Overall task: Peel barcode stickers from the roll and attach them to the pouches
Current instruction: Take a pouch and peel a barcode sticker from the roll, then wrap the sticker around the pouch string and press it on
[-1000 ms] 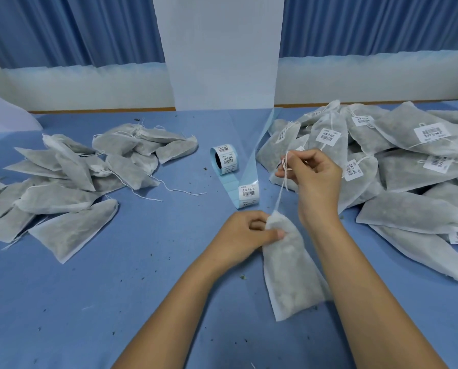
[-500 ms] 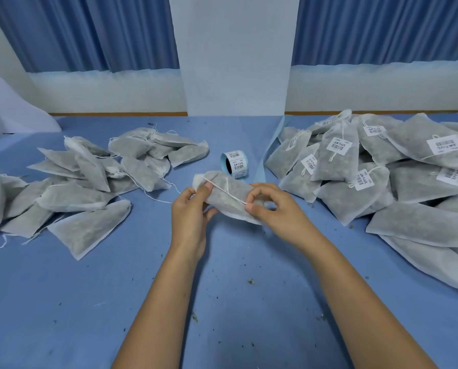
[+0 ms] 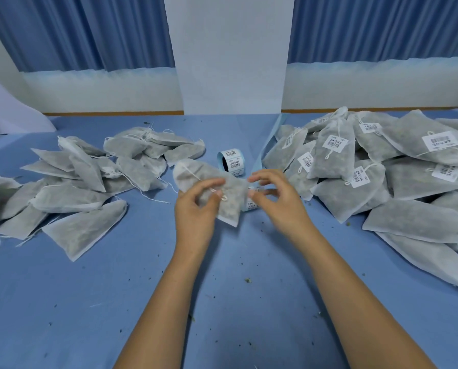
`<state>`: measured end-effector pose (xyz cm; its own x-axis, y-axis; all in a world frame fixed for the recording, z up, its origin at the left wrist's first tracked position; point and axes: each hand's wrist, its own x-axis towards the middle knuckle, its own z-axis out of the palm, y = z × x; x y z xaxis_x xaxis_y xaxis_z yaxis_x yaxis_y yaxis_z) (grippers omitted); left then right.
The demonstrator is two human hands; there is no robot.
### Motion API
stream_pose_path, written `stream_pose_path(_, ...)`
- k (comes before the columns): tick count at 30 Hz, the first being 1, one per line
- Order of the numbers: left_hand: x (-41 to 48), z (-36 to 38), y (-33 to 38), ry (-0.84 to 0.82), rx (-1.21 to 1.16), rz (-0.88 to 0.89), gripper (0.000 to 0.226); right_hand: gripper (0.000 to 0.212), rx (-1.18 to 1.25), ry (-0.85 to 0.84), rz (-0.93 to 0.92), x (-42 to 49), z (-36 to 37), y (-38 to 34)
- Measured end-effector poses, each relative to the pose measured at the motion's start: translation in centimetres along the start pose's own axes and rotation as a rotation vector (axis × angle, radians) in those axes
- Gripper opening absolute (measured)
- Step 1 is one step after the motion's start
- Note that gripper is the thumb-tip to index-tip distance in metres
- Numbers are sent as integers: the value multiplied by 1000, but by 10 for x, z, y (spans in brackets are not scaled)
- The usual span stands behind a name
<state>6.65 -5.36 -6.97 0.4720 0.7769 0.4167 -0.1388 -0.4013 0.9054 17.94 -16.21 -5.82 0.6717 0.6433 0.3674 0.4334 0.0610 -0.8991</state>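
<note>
Head view: left fingers point(image 3: 212, 184) are gripping the pouch point(image 3: 230, 206), while right fingers point(image 3: 261, 177), having let go of it, are hovering half-open and empty just above the sticker strip point(image 3: 251, 205), so peeling is probably coming next.

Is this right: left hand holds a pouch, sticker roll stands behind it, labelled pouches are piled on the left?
No. The head view shows the labelled pouches piled on the right; the left pile shows no stickers. The rest stands: the left hand holds a pouch, and the sticker roll stands behind it.
</note>
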Motion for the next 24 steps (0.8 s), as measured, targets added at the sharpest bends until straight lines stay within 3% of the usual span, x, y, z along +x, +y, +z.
stream_pose_path(2, 3, -3, -3, 115, 110, 30, 31, 31, -242, 115, 122, 3, -9, 12)
stream_pose_path(4, 4, -3, -3, 183, 241, 112, 32, 38, -443, 30, 264, 4, -10, 22)
stream_pose_path(6, 4, 0, -2, 188, 346, 222, 32, 30, -526, -96, 278, 3, -3, 27)
stream_pose_path(10, 5, 4, -5, 107, 473, 370, 33, 18, -475, -39, 188, 5, 1, 24)
stream_pose_path(13, 4, 11, -8, -37, 490, 465, 21, 17, -378, -12, 203, 4, -1, 22)
stream_pose_path(18, 2, 21, -15, -279, 466, 442, 28, 11, -342, -66, 123, 0, 0, 17)
stream_pose_path(24, 1, 19, -17, -264, 493, 412, 17, 11, -422, -149, 34, -1, 3, 21)
